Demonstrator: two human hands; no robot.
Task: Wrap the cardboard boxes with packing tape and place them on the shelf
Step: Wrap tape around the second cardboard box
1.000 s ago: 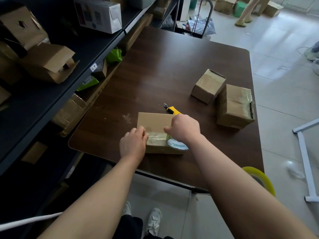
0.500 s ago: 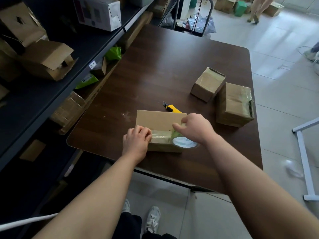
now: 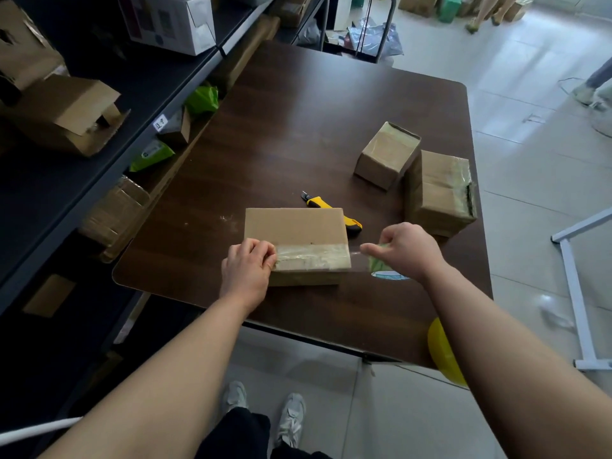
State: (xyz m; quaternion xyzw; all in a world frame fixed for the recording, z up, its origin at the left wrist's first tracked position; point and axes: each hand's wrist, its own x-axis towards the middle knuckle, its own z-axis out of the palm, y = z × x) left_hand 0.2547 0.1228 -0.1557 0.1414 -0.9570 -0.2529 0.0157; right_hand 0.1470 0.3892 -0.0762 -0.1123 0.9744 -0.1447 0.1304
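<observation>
A flat cardboard box (image 3: 294, 233) lies at the table's (image 3: 298, 127) near edge, with a tape strip (image 3: 313, 257) along its near side. The left hand (image 3: 246, 270) curls over its left edge, pinning the strip. The right hand (image 3: 405, 251) grips the tape roll (image 3: 381, 269) just past the right edge. A utility knife (image 3: 331, 212) lies at the far right corner, and two taped boxes (image 3: 437, 190) stand beyond.

Both bare forearms reach forward, well apart. The left hand (image 3: 246, 271) lies knuckles up, fingers bent over the left end of the box (image 3: 294, 226). Apart from it, the right hand (image 3: 405, 251) is curled round the tape roll (image 3: 381, 268), its thumb pointing towards the left hand.
</observation>
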